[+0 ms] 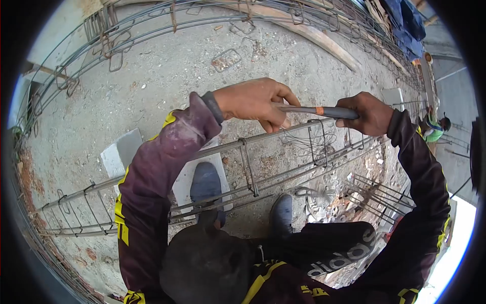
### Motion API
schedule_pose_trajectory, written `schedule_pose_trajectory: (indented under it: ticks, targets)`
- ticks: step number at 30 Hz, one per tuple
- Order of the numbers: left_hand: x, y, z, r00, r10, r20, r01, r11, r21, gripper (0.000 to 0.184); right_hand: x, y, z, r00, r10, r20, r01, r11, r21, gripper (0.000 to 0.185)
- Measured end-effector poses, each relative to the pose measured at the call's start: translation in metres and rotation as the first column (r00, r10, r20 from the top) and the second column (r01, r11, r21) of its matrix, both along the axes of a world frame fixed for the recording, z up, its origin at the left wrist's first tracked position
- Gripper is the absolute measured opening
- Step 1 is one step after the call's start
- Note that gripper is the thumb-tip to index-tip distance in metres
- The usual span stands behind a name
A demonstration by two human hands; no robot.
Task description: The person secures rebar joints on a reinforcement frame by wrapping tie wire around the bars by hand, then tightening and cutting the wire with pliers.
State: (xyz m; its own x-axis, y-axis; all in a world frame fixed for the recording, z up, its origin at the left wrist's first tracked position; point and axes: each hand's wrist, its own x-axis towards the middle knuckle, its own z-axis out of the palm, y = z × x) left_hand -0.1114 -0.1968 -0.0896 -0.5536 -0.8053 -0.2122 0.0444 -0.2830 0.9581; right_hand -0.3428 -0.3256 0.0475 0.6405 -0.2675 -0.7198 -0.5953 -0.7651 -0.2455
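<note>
My right hand (369, 112) is wrapped round the black grip of a hand tool (309, 110) with an orange band and a metal shank. The shank points left and ends at my left hand (255, 104), which hides its head, so I cannot tell its kind. My left fingers are curled just above the top bar of a rebar cage (248, 169); what they pinch, if anything, is hidden. Thin loose tie wire (304, 144) hangs in a tangle below that hand, beside a square stirrup (318, 144) of the cage.
My shoes (206, 185) stand beside and under the cage, near white blocks (123, 152). A loose stirrup (226, 60) lies on the rough floor. Long bars (202, 7) and a wooden pole (314, 38) lie beyond. Another person (436, 126) is at far right.
</note>
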Motion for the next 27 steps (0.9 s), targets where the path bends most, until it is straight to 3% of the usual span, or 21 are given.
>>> schedule_pose_trajectory:
  ticks: [3, 6, 10, 11, 12, 13, 14, 15, 18, 22, 23, 26, 27]
  targets:
    - [-0.021, 0.000, 0.015, 0.978, 0.204, 0.039, -0.205, 0.978, 0.033, 0.054, -0.051, 0.029, -0.017, 0.971, -0.191, 0.146, 0.192, 0.981, 0.008, 0.030]
    - [-0.047, 0.002, 0.027, 0.971, 0.237, -0.031, -0.233, 0.968, 0.091, 0.051, -0.102, 0.054, -0.031, 0.886, -0.389, 0.251, 0.364, 0.921, 0.141, 0.031]
    - [-0.088, 0.009, 0.033, 0.881, 0.405, -0.245, -0.346, 0.904, 0.249, 0.055, -0.160, 0.083, -0.050, 0.662, -0.624, 0.415, 0.522, 0.781, 0.342, 0.037]
    - [-0.094, 0.009, 0.037, 0.895, 0.390, -0.218, -0.338, 0.910, 0.239, 0.058, -0.176, 0.088, -0.066, 0.575, -0.671, 0.468, 0.504, 0.742, 0.442, 0.037]
    - [-0.105, 0.008, 0.040, 0.912, 0.382, -0.150, -0.354, 0.917, 0.185, 0.059, -0.183, 0.092, -0.064, 0.583, -0.743, 0.329, 0.564, 0.661, 0.495, 0.038]
    - [-0.114, 0.009, 0.042, 0.921, 0.383, -0.075, -0.372, 0.919, 0.131, 0.059, -0.188, 0.099, -0.066, 0.545, -0.778, 0.312, 0.577, 0.618, 0.533, 0.038]
    - [-0.123, 0.011, 0.046, 0.921, 0.389, 0.006, -0.388, 0.919, 0.074, 0.060, -0.193, 0.105, -0.071, 0.508, -0.809, 0.296, 0.582, 0.576, 0.574, 0.038]
    - [-0.135, 0.014, 0.050, 0.903, 0.430, 0.011, -0.428, 0.895, 0.123, 0.062, -0.198, 0.105, -0.077, 0.517, -0.823, 0.237, 0.594, 0.544, 0.593, 0.042]
    - [-0.156, 0.021, 0.076, 0.884, 0.455, 0.104, -0.463, 0.883, 0.077, 0.061, -0.212, 0.111, -0.100, 0.407, -0.812, 0.419, 0.463, 0.579, 0.671, 0.046]
    - [-0.166, 0.029, 0.091, 0.831, 0.491, 0.262, -0.471, 0.871, -0.138, 0.057, -0.233, 0.114, -0.110, 0.304, -0.946, 0.114, 0.201, 0.181, 0.963, 0.076]
    - [-0.172, 0.032, 0.093, 0.815, 0.523, 0.250, -0.514, 0.851, -0.104, 0.058, -0.236, 0.110, -0.109, 0.330, -0.939, 0.096, 0.150, 0.153, 0.977, 0.087]
    - [-0.178, 0.034, 0.098, 0.706, 0.658, 0.263, -0.663, 0.744, -0.082, 0.057, -0.243, 0.105, -0.098, 0.379, -0.915, 0.136, 0.211, 0.228, 0.950, 0.094]
    - [-0.174, 0.035, 0.096, 0.662, 0.711, 0.237, -0.720, 0.691, -0.063, 0.050, -0.247, 0.102, -0.092, 0.466, -0.863, 0.194, 0.276, 0.350, 0.895, 0.100]
